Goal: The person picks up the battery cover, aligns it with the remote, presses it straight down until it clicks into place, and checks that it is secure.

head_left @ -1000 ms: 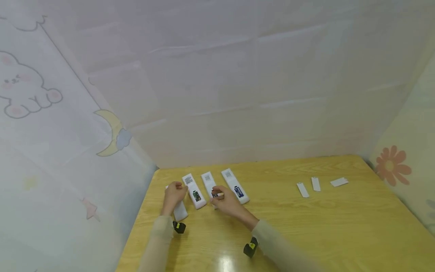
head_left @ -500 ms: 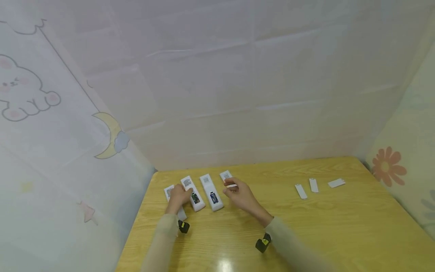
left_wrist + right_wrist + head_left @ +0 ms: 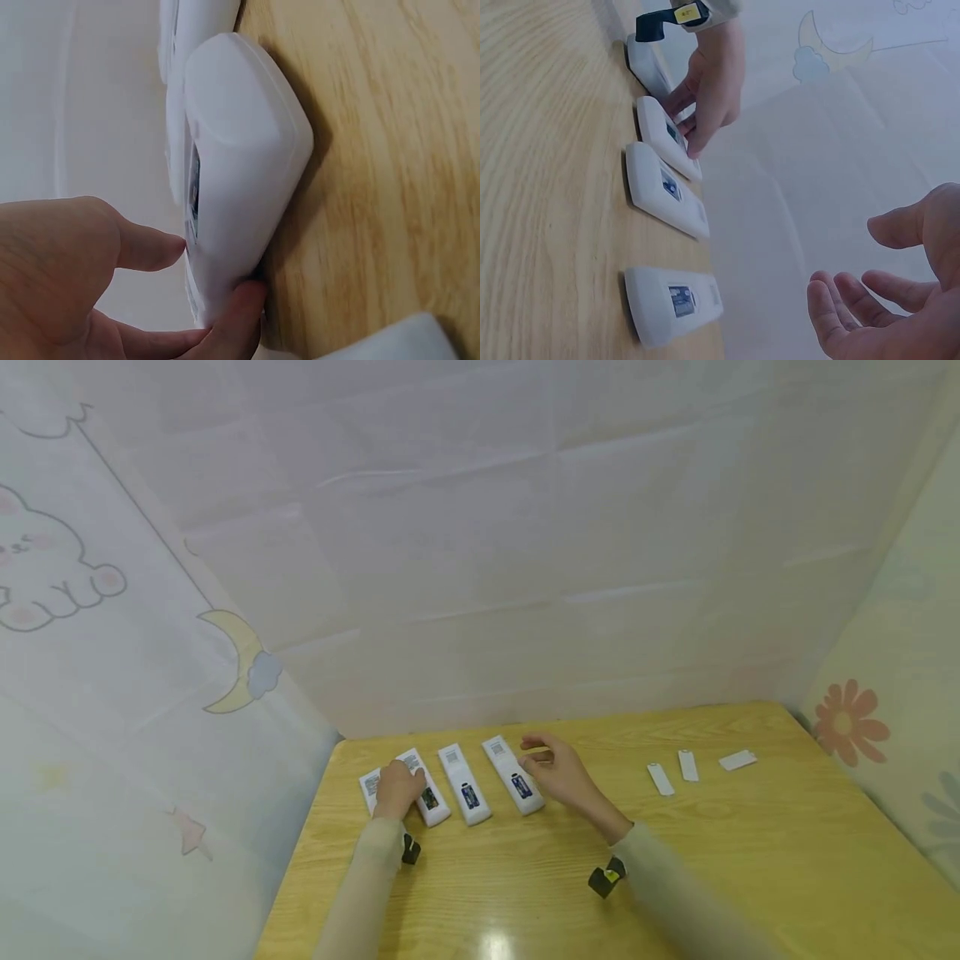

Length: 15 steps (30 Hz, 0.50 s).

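My left hand [image 3: 397,789] holds a white remote control [image 3: 244,127] by its sides, thumb on one edge and fingers on the other. It lies back up on the table, its battery compartment uncovered and dark green inside. Two more white remotes to its right, a nearer one [image 3: 465,785] and a farther one [image 3: 513,775], have blue batteries showing in uncovered compartments. At the far left, another remote [image 3: 371,783] is mostly hidden by my left hand and arm. My right hand [image 3: 558,772] hovers beside the rightmost remote, thumb and fingers apart, holding nothing [image 3: 900,300].
Three white battery covers, a left one [image 3: 660,779], a middle one [image 3: 688,766] and a right one [image 3: 738,760], lie apart on the right side of the wooden table [image 3: 525,893]. A patterned cloth wall [image 3: 480,610] stands behind the table's back edge.
My right hand has moved rightward from over the third remote, past the fourth, uncovering both. My left hand has shifted from the leftmost remote onto the second one.
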{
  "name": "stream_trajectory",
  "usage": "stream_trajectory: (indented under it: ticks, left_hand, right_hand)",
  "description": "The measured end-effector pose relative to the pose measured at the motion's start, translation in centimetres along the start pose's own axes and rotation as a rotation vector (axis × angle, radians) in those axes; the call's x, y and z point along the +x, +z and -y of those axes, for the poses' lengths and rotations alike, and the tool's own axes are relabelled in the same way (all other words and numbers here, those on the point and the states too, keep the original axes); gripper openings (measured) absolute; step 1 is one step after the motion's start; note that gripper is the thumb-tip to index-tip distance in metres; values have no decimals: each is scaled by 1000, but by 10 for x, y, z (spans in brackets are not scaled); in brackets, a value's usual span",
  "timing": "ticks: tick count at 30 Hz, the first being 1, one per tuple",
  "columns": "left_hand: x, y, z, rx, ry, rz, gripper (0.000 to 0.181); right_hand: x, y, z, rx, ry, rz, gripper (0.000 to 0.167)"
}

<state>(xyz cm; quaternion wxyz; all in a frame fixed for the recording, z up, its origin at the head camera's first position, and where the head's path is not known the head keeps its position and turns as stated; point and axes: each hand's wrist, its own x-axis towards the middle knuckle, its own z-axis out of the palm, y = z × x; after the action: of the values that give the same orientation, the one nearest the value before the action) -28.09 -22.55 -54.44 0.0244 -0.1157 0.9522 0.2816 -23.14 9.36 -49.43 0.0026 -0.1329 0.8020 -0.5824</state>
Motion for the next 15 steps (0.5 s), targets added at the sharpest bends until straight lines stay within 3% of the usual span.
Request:
stream_trajectory:
  ticks: [9, 15]
  left_hand:
    - [9, 0, -1, -3, -35, 31, 41]
    - [13, 0, 0, 2, -57, 24, 39]
  right_hand:
    - [0, -18, -4, -13, 7, -16, 44]
    - [0, -31, -7, -32, 18, -44, 46]
